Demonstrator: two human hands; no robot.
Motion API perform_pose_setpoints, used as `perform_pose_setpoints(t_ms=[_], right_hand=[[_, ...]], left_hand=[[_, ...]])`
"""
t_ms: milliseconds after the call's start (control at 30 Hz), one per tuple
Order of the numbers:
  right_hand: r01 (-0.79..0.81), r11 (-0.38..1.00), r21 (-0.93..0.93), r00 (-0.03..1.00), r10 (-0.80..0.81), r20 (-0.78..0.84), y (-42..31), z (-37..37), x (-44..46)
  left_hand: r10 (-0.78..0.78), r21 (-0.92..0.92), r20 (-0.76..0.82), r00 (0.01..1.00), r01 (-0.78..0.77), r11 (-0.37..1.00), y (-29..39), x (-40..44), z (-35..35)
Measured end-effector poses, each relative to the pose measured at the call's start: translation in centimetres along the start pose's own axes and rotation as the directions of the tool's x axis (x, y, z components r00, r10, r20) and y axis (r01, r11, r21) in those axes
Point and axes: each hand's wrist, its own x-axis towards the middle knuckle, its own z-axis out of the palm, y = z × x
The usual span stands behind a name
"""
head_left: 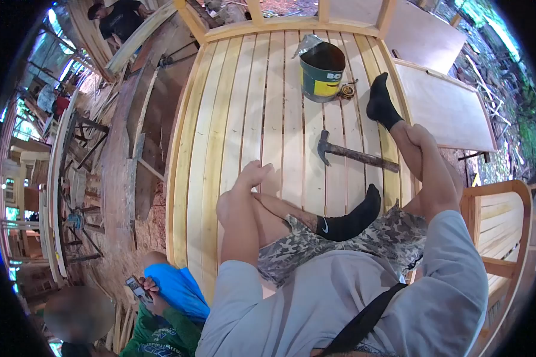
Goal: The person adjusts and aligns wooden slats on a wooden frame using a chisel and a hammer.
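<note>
My left hand is beside my bent left knee, above the slats. Its fingers are curled together, and whatever they may hold is hidden. My right hand is wrapped round my right lower leg, above a black sock. Between my legs a claw hammer lies on the slatted wooden platform, its head toward the left. Farther off stands a dark green bucket with a yellow label, apart from both hands. A tape measure rests against the bucket's right side.
A person in green holds a phone at lower left. Another person in a dark shirt is at upper left, near long boards. Pale panels lie to the right, and a slatted wooden frame stands at lower right.
</note>
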Motion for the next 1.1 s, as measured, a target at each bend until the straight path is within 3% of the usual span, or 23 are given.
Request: perform_pose_setpoints(t_ms=[100, 167, 200, 233, 300, 333, 433, 800, 967, 1100], right_hand=[[0.023, 1.0, -0.017, 0.993, -0.021, 0.115, -2.6, -2.8, -3.7], [0.15, 0.985, -0.079, 0.971, -0.132, 0.198, -2.2, -3.3, -3.8], [0.17, 0.982, -0.081, 0.969, -0.152, 0.193, -1.6, -2.9, -3.4], [0.149, 0.984, -0.095, 0.978, -0.132, 0.159, -0.9, -2.1, -2.5], [0.135, 0.985, -0.11, 0.985, -0.121, 0.123, -1.3, -2.0, -3.3], [0.116, 0.987, -0.111, 0.989, -0.105, 0.101, -1.5, -2.1, -3.8], [0.092, 0.988, -0.125, 0.995, -0.086, 0.055, -1.4, -1.9, -3.9], [0.097, 0.984, -0.149, 0.988, -0.077, 0.136, -1.2, -3.8, -6.4], [0.126, 0.987, -0.103, 0.926, -0.08, 0.369, 1.0, -5.5, -6.3], [0.071, 0.991, -0.11, 0.927, -0.025, 0.374, 1.6, -6.7, -8.4]], left_hand=[[0.008, 0.038, 0.0, 1.0, -0.008, 0.999, -1.3, 1.1, 0.4], [-0.008, 0.019, 0.081, 0.997, 0.006, 1.0, -1.7, 1.6, 1.0], [0.038, 0.171, 0.078, 0.996, -0.051, 0.984, -2.6, 2.7, 1.6], [0.038, 0.164, 0.057, 0.998, -0.047, 0.985, -1.8, 2.2, 1.4], [-0.136, 0.21, 0.275, 0.952, 0.078, 0.975, -0.5, 0.7, 1.4], [-0.016, 0.274, 0.255, 0.967, -0.057, 0.96, -0.6, 0.0, 1.6], [-0.017, 0.416, 0.282, 0.959, -0.107, 0.903, -0.4, -0.5, 2.1], [-0.109, 0.557, 0.318, 0.942, -0.092, 0.825, 0.1, -2.1, 3.6], [-0.108, 0.597, 0.296, 0.949, -0.096, 0.796, 0.5, -2.9, 4.2], [-0.105, 0.627, 0.274, 0.956, -0.094, 0.774, 0.7, -3.2, 4.2]])
